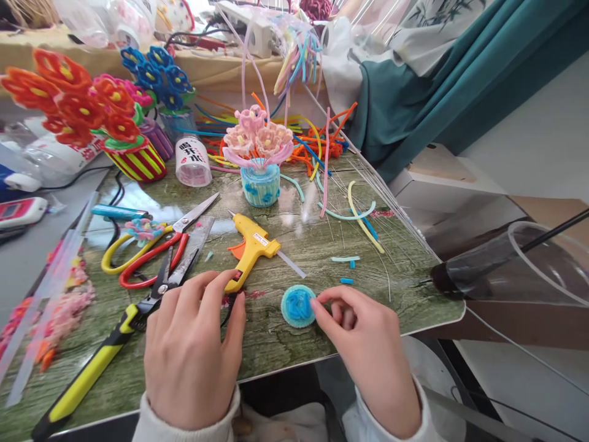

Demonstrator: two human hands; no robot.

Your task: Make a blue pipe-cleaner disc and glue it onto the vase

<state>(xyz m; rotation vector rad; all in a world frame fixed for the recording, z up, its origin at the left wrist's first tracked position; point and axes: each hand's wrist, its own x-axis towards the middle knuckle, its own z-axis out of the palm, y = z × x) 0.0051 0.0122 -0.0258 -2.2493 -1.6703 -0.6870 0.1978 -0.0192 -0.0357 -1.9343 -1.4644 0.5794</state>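
Note:
On the table lies a round light-blue pipe-cleaner disc (pixel 286 314) with a darker blue coil at its centre. My right hand (pixel 365 337) pinches the disc's right edge between thumb and index finger, the other fingers curled in. A yellow hot glue gun (pixel 254 245) lies on its side, nozzle pointing away, a clear glue stick out of its back. My left hand (pixel 193 344) is at the handle's end; its index fingertip touches the handle, with the thumb apart below. Short blue pipe-cleaner bits (pixel 346 281) lie beyond the disc.
Scissors with red and yellow handles (pixel 138 270) and yellow-black pliers (pixel 92 368) lie left. Behind stand a light-blue pot of pink flowers (pixel 260 184), a clear cup (pixel 193 162) and a striped pot (pixel 138 158). A cup of dark drink (pixel 497 279) overhangs the right edge.

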